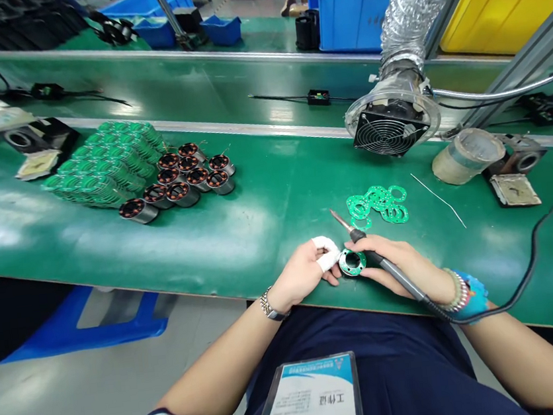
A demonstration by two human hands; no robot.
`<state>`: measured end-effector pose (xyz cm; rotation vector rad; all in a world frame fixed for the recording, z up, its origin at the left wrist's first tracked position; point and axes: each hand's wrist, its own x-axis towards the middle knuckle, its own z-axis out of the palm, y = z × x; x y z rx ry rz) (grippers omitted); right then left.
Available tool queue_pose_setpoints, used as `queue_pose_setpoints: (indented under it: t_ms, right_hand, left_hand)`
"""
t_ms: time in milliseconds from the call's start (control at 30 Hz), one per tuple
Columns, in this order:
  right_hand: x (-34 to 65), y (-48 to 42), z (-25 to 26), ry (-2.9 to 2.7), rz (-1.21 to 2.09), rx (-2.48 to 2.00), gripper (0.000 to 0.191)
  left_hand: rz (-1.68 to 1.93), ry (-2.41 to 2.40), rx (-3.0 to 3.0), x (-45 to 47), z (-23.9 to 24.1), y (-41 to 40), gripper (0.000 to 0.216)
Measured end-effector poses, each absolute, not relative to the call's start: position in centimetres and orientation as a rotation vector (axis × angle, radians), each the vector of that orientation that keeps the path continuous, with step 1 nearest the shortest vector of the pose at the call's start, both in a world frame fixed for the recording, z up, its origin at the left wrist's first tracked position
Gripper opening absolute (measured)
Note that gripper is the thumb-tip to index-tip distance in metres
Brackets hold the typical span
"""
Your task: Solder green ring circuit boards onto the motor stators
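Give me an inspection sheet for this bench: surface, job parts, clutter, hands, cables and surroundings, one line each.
Surface: green tabletop, glossy, with light glare.
Job's things: soldering iron in hand; round part with a green ring face; loose green rings beyond; copper-wound cores beside stacked green rings further left.
Clutter: thin pale wire near a translucent container.
Hands: left hand at the round part, grip unclear; right hand holds the soldering iron, tip pointing away from the person.
Cables: black cable passes the right wrist toward the picture's right edge.
Surroundings: ducted fan, yellow bin, blue stool.
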<state>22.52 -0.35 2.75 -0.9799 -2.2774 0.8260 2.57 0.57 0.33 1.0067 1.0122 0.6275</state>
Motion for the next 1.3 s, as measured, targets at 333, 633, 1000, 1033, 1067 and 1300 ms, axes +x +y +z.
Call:
queue_pose_setpoints:
  t_ms: [333,633,1000,1033,1067,1300]
  right_hand:
    - [22.4,-1.2,2.1,-2.199,0.788,-1.051,0.033]
    - [22.0,-3.2,1.2,-2.113,0.62,-1.161,0.037]
    - [19.8,-1.5,2.2,-2.024,0.62,-1.006,0.022]
    - [19.7,-1.4,2.1,-2.022,0.643,-1.022,0.022]
    - [19.6,-1.4,2.0,-2.017,0.66,-1.042,0.022]
    - [19.1,-1.9,1.9,-2.024,0.561,-1.022,0.024]
  left_hand:
    - [0.712,0.918,2.291,0.1,-0.7,-1.6,0.018]
    - [0.708,1.0,1.547,2.1,0.3,-1.0,0.012]
    - [0.712,0.97,0.986,2.8,0.5,-0.9,0.019]
    - [0.713,0.973,0.982,2.8,0.6,-0.9,0.02]
    - [0.714,0.975,0.977,2.8,0.6,-1.0,0.02]
    - [0.739,0.968,0.966,2.8,0.7,-1.2,0.022]
